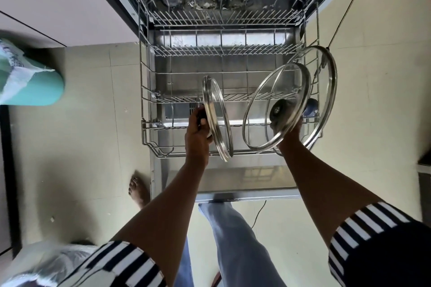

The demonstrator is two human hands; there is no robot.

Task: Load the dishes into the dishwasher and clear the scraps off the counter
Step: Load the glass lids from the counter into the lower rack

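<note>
looking straight down at the rack (145,77), pulled out over the open door (245,180). using the rack as the clock face, 12 is at the dishwasher's tub.

left hand (198,129) is at about 6 o'clock, fingers curled round the dark knob of the small lid (218,121). it's a firm hold, with the thumb on the near side. that lid is up on edge, nearly vertical. its bottom rim hangs past the rack's front rail, and i can't tell if it touches any wire.

right hand (291,134) is at about 4 o'clock, holding the mid lid (263,102). it's glass with a steel rim, tilted with its top leaning toward 1 o'clock. the hand sits behind the glass by the black knob. most of the fingers are hidden, but it's clearly clasping the lid there. the lower rim overlaps the front rail, and i can't tell whether they touch.

big lid (327,91) stands on edge at 3 o'clock against the rack's right side, right behind the mid lid, and nobody's holding it. it has a dark blue knob.

the rest of the rack is bare wire. there's some gunk on the tub floor at 12.

outside the rack, a teal bin (37,88) with a white liner sits way off at 9 o'clock. a bare foot (138,190) is at 7, and a jeans leg (233,240) and a thin cable (258,213) are on the tiles at 6.
</note>
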